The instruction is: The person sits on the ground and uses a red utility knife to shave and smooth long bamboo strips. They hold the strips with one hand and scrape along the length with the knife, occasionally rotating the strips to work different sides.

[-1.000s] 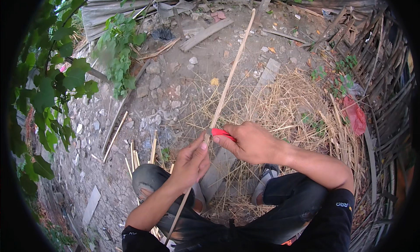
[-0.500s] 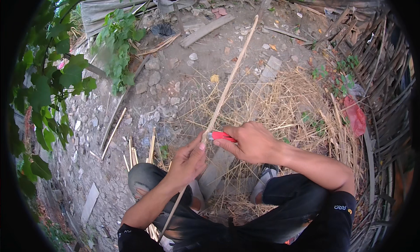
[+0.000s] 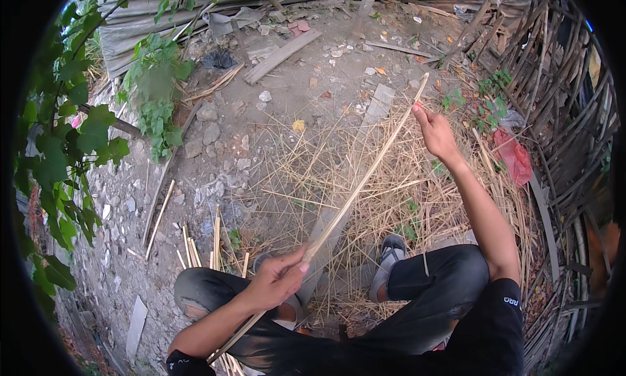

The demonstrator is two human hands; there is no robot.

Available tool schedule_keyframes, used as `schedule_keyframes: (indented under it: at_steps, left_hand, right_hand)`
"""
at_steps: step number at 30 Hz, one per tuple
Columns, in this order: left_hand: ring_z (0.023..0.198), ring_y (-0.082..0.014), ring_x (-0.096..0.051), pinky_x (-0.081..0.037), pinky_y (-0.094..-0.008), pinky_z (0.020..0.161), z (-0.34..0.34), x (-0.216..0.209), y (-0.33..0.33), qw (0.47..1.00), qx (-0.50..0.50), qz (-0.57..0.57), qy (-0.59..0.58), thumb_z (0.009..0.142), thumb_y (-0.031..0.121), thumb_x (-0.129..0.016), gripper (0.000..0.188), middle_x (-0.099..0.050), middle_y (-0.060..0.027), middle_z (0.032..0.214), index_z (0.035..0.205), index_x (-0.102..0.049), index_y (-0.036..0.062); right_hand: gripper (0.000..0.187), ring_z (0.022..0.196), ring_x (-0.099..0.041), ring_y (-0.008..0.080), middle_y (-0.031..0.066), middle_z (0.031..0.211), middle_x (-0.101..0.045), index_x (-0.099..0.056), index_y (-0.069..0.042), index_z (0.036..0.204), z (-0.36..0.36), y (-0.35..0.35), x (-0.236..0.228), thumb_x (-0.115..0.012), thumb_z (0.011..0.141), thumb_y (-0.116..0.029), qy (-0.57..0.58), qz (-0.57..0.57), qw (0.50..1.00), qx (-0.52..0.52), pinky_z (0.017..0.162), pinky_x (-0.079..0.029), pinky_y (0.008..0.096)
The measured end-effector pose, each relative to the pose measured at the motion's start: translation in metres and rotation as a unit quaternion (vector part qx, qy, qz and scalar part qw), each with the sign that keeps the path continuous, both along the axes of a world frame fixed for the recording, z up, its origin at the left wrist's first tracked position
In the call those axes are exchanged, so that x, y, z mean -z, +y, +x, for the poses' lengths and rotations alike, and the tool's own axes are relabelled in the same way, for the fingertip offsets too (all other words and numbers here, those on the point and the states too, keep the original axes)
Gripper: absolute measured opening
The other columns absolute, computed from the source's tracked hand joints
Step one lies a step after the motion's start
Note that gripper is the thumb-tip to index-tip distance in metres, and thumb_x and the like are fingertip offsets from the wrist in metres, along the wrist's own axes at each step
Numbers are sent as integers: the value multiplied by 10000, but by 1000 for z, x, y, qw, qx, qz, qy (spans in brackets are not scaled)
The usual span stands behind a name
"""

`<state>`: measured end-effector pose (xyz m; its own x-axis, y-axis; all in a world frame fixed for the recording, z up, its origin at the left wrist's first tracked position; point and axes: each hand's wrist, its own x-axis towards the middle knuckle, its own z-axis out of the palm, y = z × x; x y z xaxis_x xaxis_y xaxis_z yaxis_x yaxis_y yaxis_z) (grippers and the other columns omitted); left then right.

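A long, pale wooden stick (image 3: 365,181) runs slantwise from beside my lap up to the far right. Around its lower part my left hand (image 3: 282,279) is closed, just above my left knee. My right hand (image 3: 435,133) is stretched far forward, closed near the stick's far end. A small bit of the red utility knife (image 3: 417,106) shows at that thumb, against the stick; the rest is hidden in the fist. Below, a thin strip (image 3: 426,264) appears over my right knee.
Straw-like shavings (image 3: 404,193) cover the ground ahead and to the right. Cut sticks (image 3: 215,236) lie by my left knee. A grey board (image 3: 284,55) rests farther off, a red plastic bag (image 3: 512,157) lies at right before a branch stack (image 3: 567,115). Leafy vines (image 3: 65,135) hang at left.
My right hand has slid with the knife from beside my left hand outward along the stick to near its far end. The stick now leans more to the right.
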<state>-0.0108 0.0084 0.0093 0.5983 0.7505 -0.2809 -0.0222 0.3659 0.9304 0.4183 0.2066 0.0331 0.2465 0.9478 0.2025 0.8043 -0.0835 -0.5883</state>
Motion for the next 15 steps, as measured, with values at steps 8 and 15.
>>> schedule_keyframes:
  at_steps: [8, 15]
  left_hand:
    - [510, -28, -437, -373, -211, 446, -6, -2, 1, 997, 28, 40, 58, 1090, 214, -535, 561, -466, 45, 634, 1595, -341, 68]
    - [554, -32, -529, -429, -214, 453, -8, 5, 5, 996, 43, 56, 44, 1062, 198, -595, 597, -575, -1, 699, 1593, -349, 78]
  right_hand:
    - [688, 632, -482, 247, 142, 628, -536, -629, 48, 839, -11, -14, -9, -478, 1030, -595, 56, 14, 998, -23, 666, -436, 423]
    - [362, 425, -336, 47, -63, 572, -427, -543, -94, 830, -31, -16, -15, -648, 1008, -391, 374, -3, 924, -71, 404, -236, 270]
